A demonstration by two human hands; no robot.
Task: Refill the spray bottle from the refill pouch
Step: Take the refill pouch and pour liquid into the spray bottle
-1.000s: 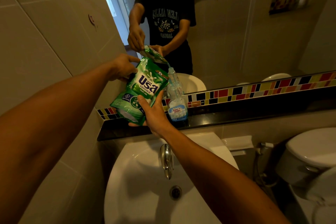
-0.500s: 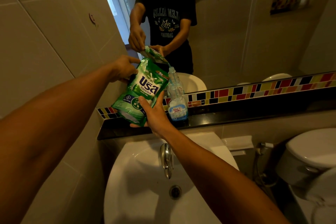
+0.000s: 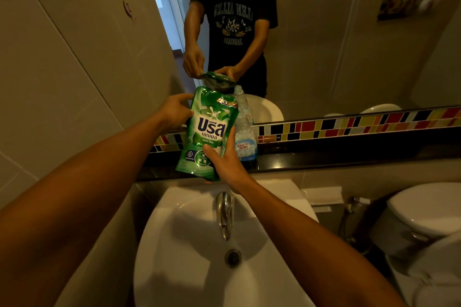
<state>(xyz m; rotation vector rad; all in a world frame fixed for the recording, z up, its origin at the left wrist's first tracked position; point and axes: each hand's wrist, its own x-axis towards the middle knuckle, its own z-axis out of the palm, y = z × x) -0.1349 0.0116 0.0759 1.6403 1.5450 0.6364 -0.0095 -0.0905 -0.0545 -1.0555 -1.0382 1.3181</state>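
Observation:
A green refill pouch (image 3: 208, 129) with white lettering is held nearly upright above the black ledge (image 3: 324, 157). My left hand (image 3: 175, 111) grips its upper left edge. My right hand (image 3: 224, 159) holds its lower right side from below. Just behind and to the right of the pouch stands a clear bottle (image 3: 245, 132) with a blue label, with no spray head on it, on the ledge against the mirror. The pouch hides the bottle's left side. Whether the pouch's top touches the bottle's neck, I cannot tell.
A white basin (image 3: 189, 257) with a chrome tap (image 3: 225, 214) lies below my arms. A toilet (image 3: 424, 212) stands at the right. A band of coloured tiles (image 3: 349, 127) runs under the mirror. A tiled wall closes the left side.
The pouch has swung from a tilt toward the bottle's mouth to nearly upright. My left hand has dropped with its top edge. The bottle has not moved.

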